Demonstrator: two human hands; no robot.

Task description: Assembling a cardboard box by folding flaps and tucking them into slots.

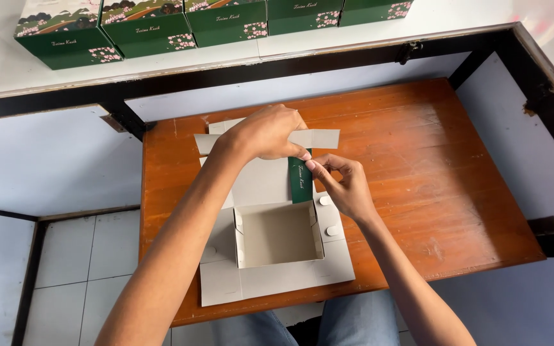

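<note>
A row of finished green boxes (149, 29) sits on the white shelf (8, 70) beyond the wooden table (431, 166).

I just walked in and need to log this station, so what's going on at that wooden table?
A person is folding a flat grey cardboard box blank on a small wooden table. The left hand presses on the far flaps, while the right hand pinches a green-printed side flap. The box's middle tray is already standing. Finished green boxes line the white shelf behind.
</note>
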